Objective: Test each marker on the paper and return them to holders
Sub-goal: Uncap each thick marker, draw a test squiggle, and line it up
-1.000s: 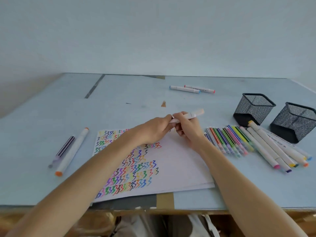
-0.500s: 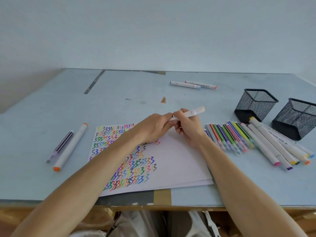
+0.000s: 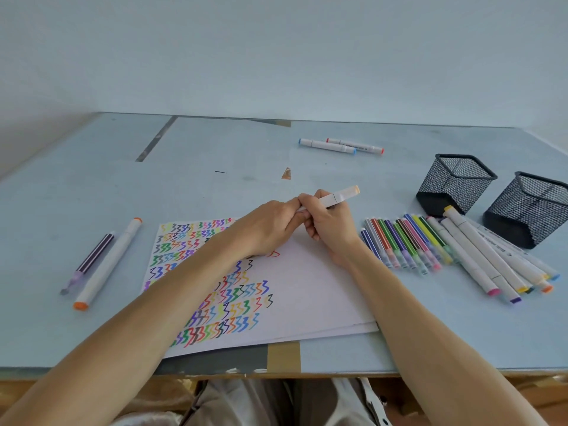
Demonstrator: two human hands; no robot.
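Both hands meet above the top edge of the white paper point(image 3: 307, 290), which is covered with coloured zigzag marks. My right hand point(image 3: 330, 229) grips a white marker point(image 3: 339, 196) with a pale orange end cap pointing up and right. My left hand point(image 3: 270, 226) pinches the marker's near end, which is hidden by the fingers. Two black mesh holders point(image 3: 455, 182) point(image 3: 531, 207) stand at the right. A row of thin coloured markers point(image 3: 405, 241) and several thick white markers point(image 3: 491, 262) lie in front of them.
A thick orange-capped marker point(image 3: 107, 262) and a thin purple pen point(image 3: 89, 262) lie left of the paper. Two white markers point(image 3: 338, 146) lie at the far middle of the blue table point(image 3: 92, 186). The table's front edge is near my body.
The hands keep their hold on the marker and barely shift. The view has tilted slightly, so everything sits a little differently in frame.
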